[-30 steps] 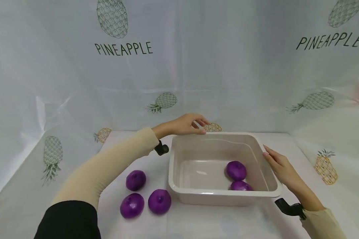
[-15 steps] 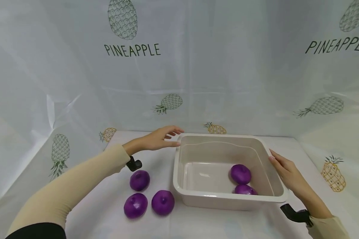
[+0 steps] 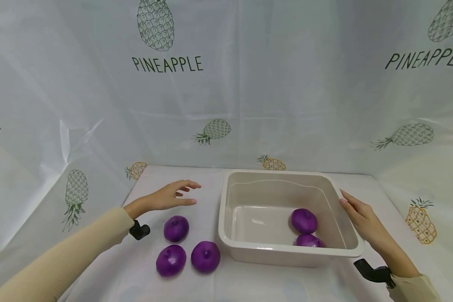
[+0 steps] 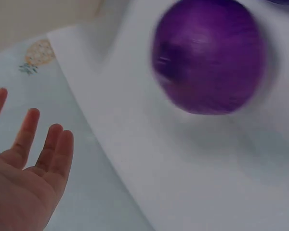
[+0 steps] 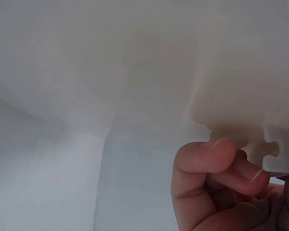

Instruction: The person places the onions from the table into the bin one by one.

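A beige plastic bin (image 3: 264, 247) stands on the white table. In the head view my right hand (image 3: 364, 216) grips its right rim; the right wrist view shows curled fingers (image 5: 197, 159) under that rim. Two purple onions, one of them (image 3: 303, 221) in full view and the other partly behind the front wall, lie at the bin's right end. To the left of the bin, three more lie on the table: a rear onion (image 3: 176, 229), a front left onion (image 3: 171, 260) and a front right onion (image 3: 205, 256). My left hand (image 3: 166, 196) hovers above the rear one, fingers spread and holding nothing.
A pale sheet (image 3: 287, 92) printed with pineapples hangs behind the table (image 3: 249, 285) and spreads along both sides. Dark wrist-worn devices, such as the left one (image 3: 139, 230), sit on both wrists.
My left hand has left the bin's back rim and moved left and toward me, over the loose onions. The head view has shifted slightly. My right hand keeps its grip on the bin.
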